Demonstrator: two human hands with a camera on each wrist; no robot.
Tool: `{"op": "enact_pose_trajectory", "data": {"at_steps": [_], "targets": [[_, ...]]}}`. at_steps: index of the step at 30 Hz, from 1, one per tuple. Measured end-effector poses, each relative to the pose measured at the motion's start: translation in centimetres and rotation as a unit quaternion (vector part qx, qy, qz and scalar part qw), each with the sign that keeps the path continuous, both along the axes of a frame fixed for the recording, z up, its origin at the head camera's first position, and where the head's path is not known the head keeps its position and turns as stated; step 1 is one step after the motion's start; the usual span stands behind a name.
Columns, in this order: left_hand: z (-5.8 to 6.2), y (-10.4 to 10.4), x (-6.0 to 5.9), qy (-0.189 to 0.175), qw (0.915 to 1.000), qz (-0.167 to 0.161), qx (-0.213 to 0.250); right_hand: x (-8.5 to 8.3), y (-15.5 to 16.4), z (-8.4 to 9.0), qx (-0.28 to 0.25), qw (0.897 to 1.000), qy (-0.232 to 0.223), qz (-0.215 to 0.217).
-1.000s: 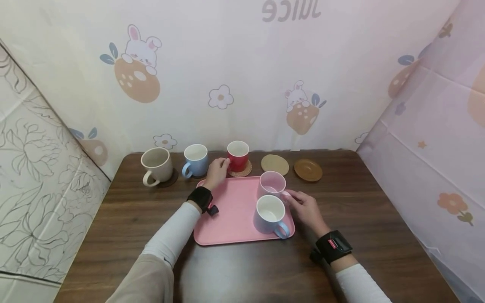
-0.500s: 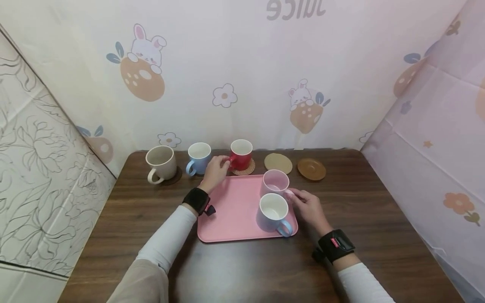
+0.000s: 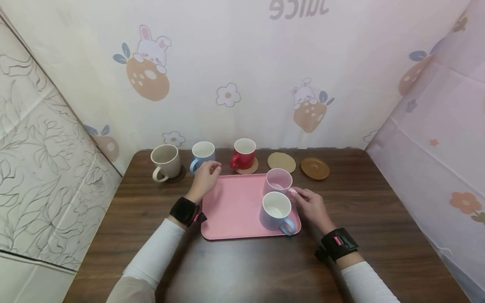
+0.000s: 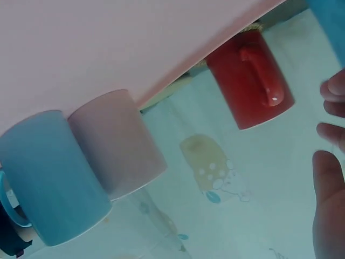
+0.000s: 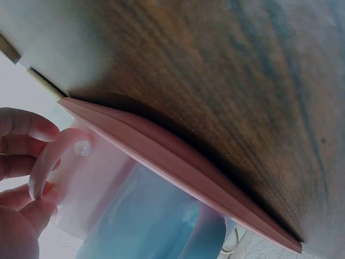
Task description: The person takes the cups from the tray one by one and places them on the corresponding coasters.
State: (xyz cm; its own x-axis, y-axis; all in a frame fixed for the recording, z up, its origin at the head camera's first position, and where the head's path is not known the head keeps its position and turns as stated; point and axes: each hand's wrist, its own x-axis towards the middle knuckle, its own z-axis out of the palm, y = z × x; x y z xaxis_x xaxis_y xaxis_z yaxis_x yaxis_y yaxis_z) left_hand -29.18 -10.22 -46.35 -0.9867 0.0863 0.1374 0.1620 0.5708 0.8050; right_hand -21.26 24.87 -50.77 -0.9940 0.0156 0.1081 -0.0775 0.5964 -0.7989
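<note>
A pink tray [image 3: 235,210] lies on the dark wooden table [image 3: 379,219]. A pink mug [image 3: 278,182] and a light blue mug [image 3: 274,209] stand on its right side. My right hand [image 3: 307,203] pinches the pink mug's handle [image 5: 54,156], with its fingers [image 5: 24,127] curled round it. My left hand [image 3: 206,176] hovers over the tray's far left corner, fingers [image 4: 329,199] loosely curled and holding nothing. It is just left of a red mug [image 3: 243,152] on a woven coaster and in front of a blue mug [image 3: 202,153].
A beige mug [image 3: 165,160] stands at the far left of the back row. A bare cork coaster [image 3: 281,162] and a brown saucer [image 3: 315,168] lie right of the red mug. Printed cloth walls close in the table on three sides.
My left hand has let go of the red mug's handle and drawn back to the left. My right hand stays on the pink mug's handle.
</note>
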Motion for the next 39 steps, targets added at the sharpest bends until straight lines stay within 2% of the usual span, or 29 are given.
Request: {"op": "enact_pose_trajectory", "data": {"at_steps": [6,13,17,21,25,31,39], "targets": [[-0.7,-2.0,1.2,-0.016,0.9992,0.019,-0.033,-0.1,0.3,0.1,0.007,1.000,-0.002,-0.009],[-2.4,-3.8,2.7,-0.078,0.9927,0.058,-0.073,0.1,0.5,0.1,0.007,1.000,-0.013,-0.006],[-3.5,-4.2,3.8,-0.109,0.9878,0.059,-0.095,-0.1,0.6,0.2,0.010,1.000,-0.010,-0.005],[-4.3,-4.1,4.5,-0.118,0.9864,0.044,-0.106,-0.5,0.7,0.4,0.015,1.000,0.002,-0.004],[-4.8,-3.8,4.9,-0.126,0.9854,0.028,-0.111,-0.8,0.7,0.6,0.017,1.000,0.002,0.001],[-5.0,-3.7,5.2,-0.140,0.9835,0.030,-0.111,-0.4,0.4,0.8,0.019,0.999,-0.029,0.006],[-5.1,-4.0,5.4,-0.163,0.9834,0.034,-0.071,-0.3,0.3,0.8,-0.012,0.997,-0.081,0.010]]}}
